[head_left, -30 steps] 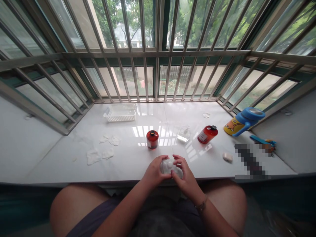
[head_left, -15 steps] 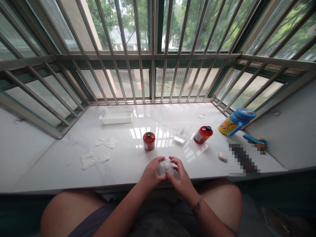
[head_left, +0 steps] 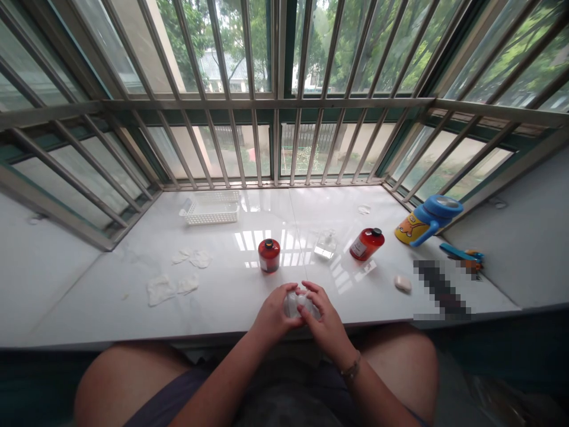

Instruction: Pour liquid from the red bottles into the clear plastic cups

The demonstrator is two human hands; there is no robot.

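Note:
Both hands meet near the front edge of the white glossy counter (head_left: 231, 314). Between them is a small clear container (head_left: 292, 303) with a whitish rounded top. My left hand (head_left: 275, 309) wraps its left side. My right hand (head_left: 323, 314) grips the right side, its thumb and fingers around the top. Just beyond my left hand a red bottle with a black cap (head_left: 269, 256) stands upright. A clear square bottle (head_left: 326, 245) is further right, beside a second red bottle (head_left: 367, 244).
A white perforated basket (head_left: 211, 214) lies at the back left. Crumpled white tissues (head_left: 160, 290) are on the left. On the right are a blue and yellow cup (head_left: 427, 220), a pale soap-like piece (head_left: 402, 283), a blue and orange tool (head_left: 460, 254) and a blurred dark object (head_left: 440, 289).
My right fingers have shifted slightly over the top of the clear container, which appears turned a little. The view has moved very slightly.

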